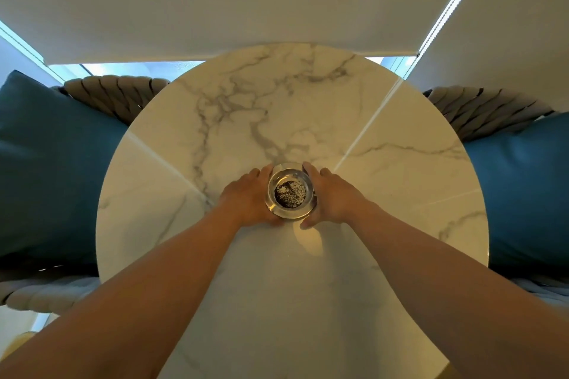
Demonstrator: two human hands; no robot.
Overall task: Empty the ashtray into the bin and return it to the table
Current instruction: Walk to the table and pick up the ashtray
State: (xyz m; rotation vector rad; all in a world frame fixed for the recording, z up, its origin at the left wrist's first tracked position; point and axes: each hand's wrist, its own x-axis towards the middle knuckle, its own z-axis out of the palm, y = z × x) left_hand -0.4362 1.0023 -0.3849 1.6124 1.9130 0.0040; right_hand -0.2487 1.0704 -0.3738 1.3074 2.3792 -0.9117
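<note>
A round clear glass ashtray, holding a patch of dark ash in its bowl, is sitting near the middle of a round white marble-patterned table. The left hand and the right hand are cupping the ashtray from either side, fingers curled around its rim and gripping it. Teal cushions on woven grey chairs are flanking the table. No brand, label or writing is showing on the ashtray or table.
</note>
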